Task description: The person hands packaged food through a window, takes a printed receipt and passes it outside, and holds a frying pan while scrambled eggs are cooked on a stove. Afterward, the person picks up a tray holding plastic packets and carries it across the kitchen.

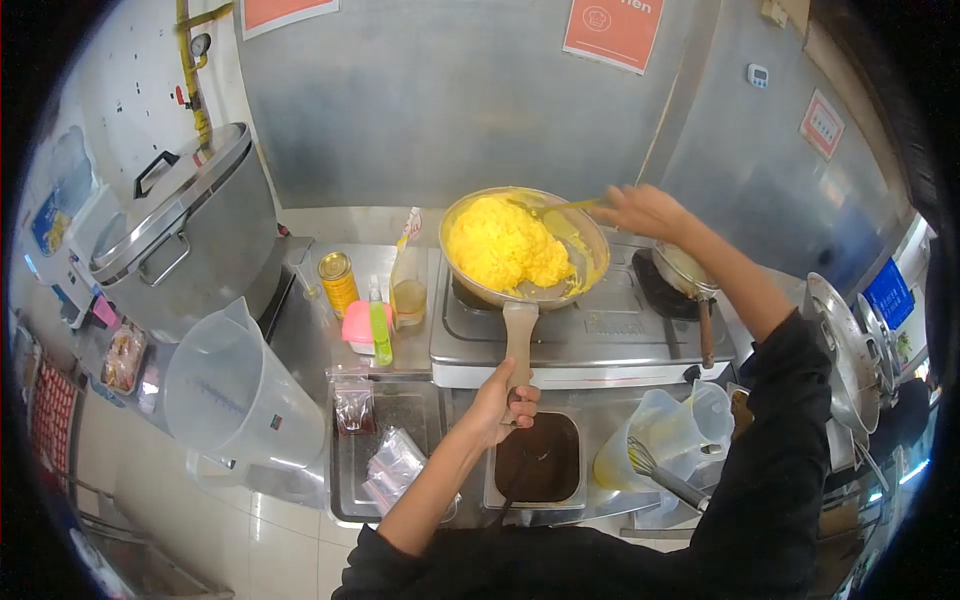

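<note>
My left hand (500, 402) is wrapped round the beige handle (519, 335) of a frying pan (597, 258). The pan sits over the left side of the stove, slightly tilted. A big mound of scrambled eggs (503, 243), bright yellow and soft, fills its left and middle. Smears of egg coat the pan's right inner wall. At the pan's upper right rim, my right hand (645, 213) is closed on the end of a yellowish spatula (578, 205). The spatula reaches left into the pan, with its tip partly hidden by the eggs.
A stove (600, 343) carries a smaller pan (682, 268) at right. Left stand a yellow can (338, 283), a green-capped bottle (380, 325), a large plastic jug (235, 385) and a big metal cooker (190, 230). In front lie a tray (345, 490), a brown-filled container (537, 455) and a whisk (670, 478) in a jug (625, 455).
</note>
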`<state>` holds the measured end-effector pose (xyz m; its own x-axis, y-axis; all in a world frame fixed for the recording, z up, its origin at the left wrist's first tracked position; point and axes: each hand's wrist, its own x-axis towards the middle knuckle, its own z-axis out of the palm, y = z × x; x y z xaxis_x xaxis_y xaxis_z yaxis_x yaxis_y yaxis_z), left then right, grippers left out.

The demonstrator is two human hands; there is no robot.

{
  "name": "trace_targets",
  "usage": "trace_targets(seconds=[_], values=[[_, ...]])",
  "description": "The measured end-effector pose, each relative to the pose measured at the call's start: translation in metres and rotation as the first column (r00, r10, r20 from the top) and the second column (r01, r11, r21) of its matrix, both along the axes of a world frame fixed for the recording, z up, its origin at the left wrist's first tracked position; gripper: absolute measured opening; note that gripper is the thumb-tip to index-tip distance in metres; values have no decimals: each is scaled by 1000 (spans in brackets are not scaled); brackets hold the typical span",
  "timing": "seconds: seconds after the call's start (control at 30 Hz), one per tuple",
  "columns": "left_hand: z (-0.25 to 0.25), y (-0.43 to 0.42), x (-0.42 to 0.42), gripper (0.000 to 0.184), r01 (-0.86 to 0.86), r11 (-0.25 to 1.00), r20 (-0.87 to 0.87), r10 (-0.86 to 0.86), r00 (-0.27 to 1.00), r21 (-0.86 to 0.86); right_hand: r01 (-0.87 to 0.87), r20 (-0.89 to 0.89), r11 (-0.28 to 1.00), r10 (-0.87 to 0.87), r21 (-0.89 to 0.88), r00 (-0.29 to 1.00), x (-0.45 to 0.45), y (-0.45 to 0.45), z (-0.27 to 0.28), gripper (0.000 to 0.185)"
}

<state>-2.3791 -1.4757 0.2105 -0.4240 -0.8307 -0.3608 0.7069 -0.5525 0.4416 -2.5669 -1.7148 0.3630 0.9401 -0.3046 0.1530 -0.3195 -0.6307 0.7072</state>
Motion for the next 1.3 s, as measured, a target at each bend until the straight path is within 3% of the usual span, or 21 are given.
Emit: trace_targets(seconds=[0.03, 0.1, 0.13, 0.2, 0.3, 0.43, 0.57, 0.7, 0.77, 0.83, 1.0, 1.07, 1.2, 1.27, 1.3], values=[[-1, -1, 0, 31, -3, 1000, -3, 3, 1000, -8, -76, -27, 997, 75, -20, 997, 6, 0, 12, 12], [-3, -2, 0, 31, -5, 1000, -12, 5, 1000, -13, 177, -211, 978, -196, -108, 958, 27, 19, 45, 26], [-4, -2, -1, 31, -9, 1000, -37, 8, 999, -21, 183, -205, 978, -201, -104, 958, 34, 35, 63, 26], [-4, -1, -2, 32, -27, 1000, -42, 26, 999, -15, 482, -181, 875, -468, 43, 865, 48, 67, 97, 19], [-5, -1, -3, 32, -47, 999, -70, 47, 996, -7, 609, -227, 787, -578, 97, 784, 65, 82, 120, 13], [-4, 0, -4, 32, -63, 998, -97, 62, 993, -7, 657, -288, 752, -622, 39, 728, 80, 98, 110, 15], [-9, -1, -4, 33, -42, 999, -121, 39, 992, -28, 617, -417, 777, -523, 125, 744, 83, 139, 83, 14], [-8, 2, -15, 32, -117, 993, -131, 114, 985, -18, 604, -516, 797, -517, 0, 683, 89, 126, 17, 12], [-10, 2, -20, 30, -162, 987, -143, 157, 977, -24, 735, -316, 673, -680, 89, 661, 93, 97, -25, 20], [-9, 2, -24, 30, -194, 981, -153, 190, 970, -9, 697, -307, 715, -651, 58, 694, 96, 82, -44, 20], [-13, 0, -32, 29, -276, 961, -159, 269, 950, -22, 598, -412, 800, -559, -41, 719, 114, 113, -18, 11], [-15, 3, -35, 28, -285, 958, -179, 276, 944, -24, 689, -301, 724, -650, 33, 698, 113, 107, -36, 10], [-15, 2, -39, 29, -318, 948, -185, 310, 933, -16, 591, -239, 802, -593, -88, 769, 113, 107, -66, 10], [-14, 1, -39, 29, -321, 947, -206, 312, 928, -14, 709, -321, 697, -698, -102, 640, 124, 120, -62, 10], [-14, 1, -40, 29, -314, 949, -212, 305, 928, -7, 708, -326, 698, -698, -108, 638, 126, 114, -64, 10]])
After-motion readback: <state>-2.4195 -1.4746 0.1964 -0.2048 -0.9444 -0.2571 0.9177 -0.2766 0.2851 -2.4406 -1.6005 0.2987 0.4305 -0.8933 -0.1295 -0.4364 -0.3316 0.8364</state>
